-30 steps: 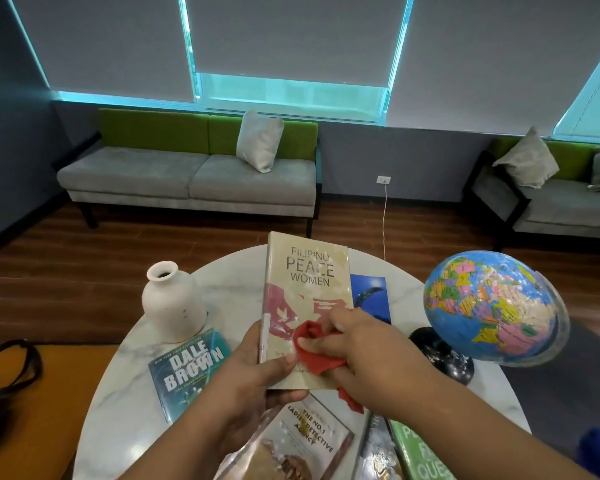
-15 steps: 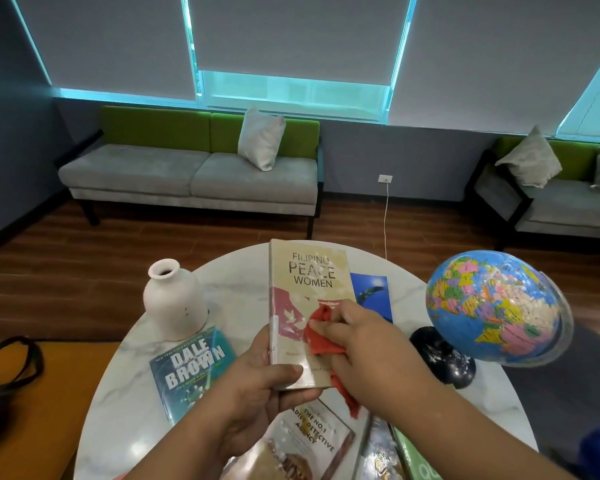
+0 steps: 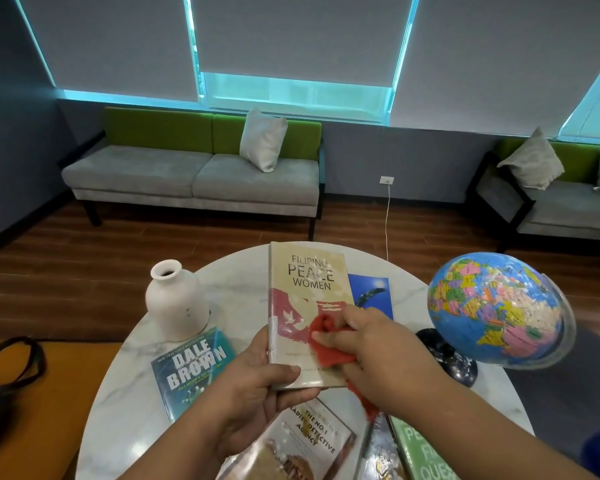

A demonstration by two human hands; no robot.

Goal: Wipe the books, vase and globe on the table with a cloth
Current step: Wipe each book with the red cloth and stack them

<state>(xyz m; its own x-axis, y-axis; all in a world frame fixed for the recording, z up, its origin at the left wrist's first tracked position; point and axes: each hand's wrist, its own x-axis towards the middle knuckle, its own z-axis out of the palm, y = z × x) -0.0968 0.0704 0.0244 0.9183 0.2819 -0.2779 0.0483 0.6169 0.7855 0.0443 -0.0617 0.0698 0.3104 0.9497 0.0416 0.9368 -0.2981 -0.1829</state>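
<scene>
My left hand [image 3: 257, 386] grips the lower left corner of a beige book titled Filipino Peace Women [image 3: 305, 289], holding it upright above the round marble table [image 3: 118, 403]. My right hand [image 3: 371, 348] clutches a red cloth [image 3: 326, 344] and presses it against the book's lower cover. A white vase [image 3: 175, 301] stands at the table's left. A colourful globe [image 3: 496, 308] on a black base stands at the right. A Dale Brown book [image 3: 191, 368] lies flat near the vase. A blue book [image 3: 373, 292] lies behind the held one.
More books lie at the table's near edge, one titled The No. 1 Ladies' Detective Agency [image 3: 309, 441] and a green one [image 3: 420, 452]. A grey and green sofa [image 3: 194, 174] stands behind, another [image 3: 561, 202] at right. A black bag strap [image 3: 11, 362] lies at left.
My right hand with the red cloth has moved over the lower part of the cover, up and then back toward the middle. The book has tilted slightly more upright.
</scene>
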